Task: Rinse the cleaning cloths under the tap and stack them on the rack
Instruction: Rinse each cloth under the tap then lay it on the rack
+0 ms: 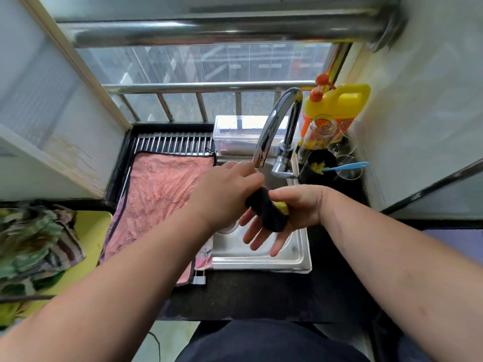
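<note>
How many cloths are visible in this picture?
3, at least: a pink cloth spread on the rack; a dark cloth gripped by the left hand, lying on the right hand over the sink; a striped heap at far left that may hide more.

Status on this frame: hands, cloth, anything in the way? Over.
Left grip holds dark cloth over sink; right grip flat beneath it. Pink cloth lies on rack. Nothing blocks the rack.

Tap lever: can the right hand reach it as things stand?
Probably yes. The tap lever sits just beyond the right hand, with nothing between them. That hand lies open under the dark cloth, which the left hand grips.
</note>
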